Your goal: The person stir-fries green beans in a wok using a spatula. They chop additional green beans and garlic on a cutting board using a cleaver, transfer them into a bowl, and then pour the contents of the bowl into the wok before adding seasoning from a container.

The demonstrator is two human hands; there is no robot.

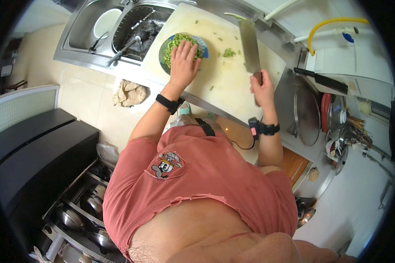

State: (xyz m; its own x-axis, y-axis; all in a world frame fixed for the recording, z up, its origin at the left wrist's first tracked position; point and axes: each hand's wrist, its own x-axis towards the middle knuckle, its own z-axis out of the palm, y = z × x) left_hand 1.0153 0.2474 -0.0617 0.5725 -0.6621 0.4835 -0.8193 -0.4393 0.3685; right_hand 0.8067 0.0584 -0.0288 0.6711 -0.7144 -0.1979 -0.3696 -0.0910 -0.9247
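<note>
My left hand (184, 60) lies palm down over chopped green vegetable pieces (175, 42), its fingers extended on top of them. The pieces fill a blue-patterned plate (204, 49) near the sink end of a large white cutting board (223, 88). My right hand (264, 88) grips the brown handle of a cleaver (249, 46). Its broad blade points away from me, above the board's right part. Between the plate and the blade is a small heap of green bits (229, 52), with stray pieces scattered around. A long pale-green stalk (235, 15) lies at the board's far edge.
To the left is a double steel sink (82, 36) with a white bowl (107, 23) and a wire rack (144, 24). Another black-handled knife (322, 80) sits at the right, near a round lid (306, 115). A beige cloth (130, 93) hangs below the counter edge.
</note>
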